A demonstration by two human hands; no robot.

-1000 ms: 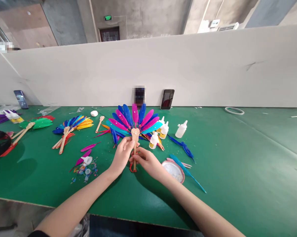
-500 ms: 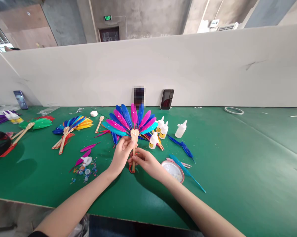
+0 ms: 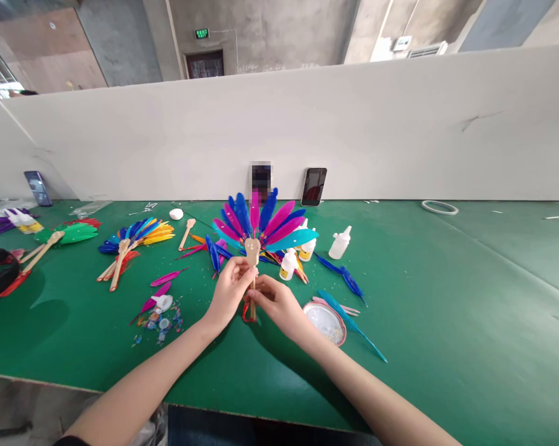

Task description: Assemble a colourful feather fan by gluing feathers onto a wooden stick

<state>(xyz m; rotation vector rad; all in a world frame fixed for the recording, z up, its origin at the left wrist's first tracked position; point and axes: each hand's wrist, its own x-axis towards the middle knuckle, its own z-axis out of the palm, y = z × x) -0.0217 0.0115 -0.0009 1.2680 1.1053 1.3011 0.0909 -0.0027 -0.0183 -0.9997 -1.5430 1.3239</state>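
feather fan [image 3: 252, 245], swung rightward since the earlier frame; wooden handle [image 3: 253, 308] pinched by left hand [image 3: 230, 291] and right hand [image 3: 276, 301].

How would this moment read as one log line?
left hand: holds feather fan by upper handle | right hand: holds same handle lower down | nearby: white bottles, teal feather

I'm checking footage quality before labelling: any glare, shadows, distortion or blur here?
Head view: pale sheen on the green table at right; dark shadow below the right forearm; apparent wide-angle stretch towards the edges; mosaic pixelation over the dark upright object behind the feather fan; no heavy blur on the fan.
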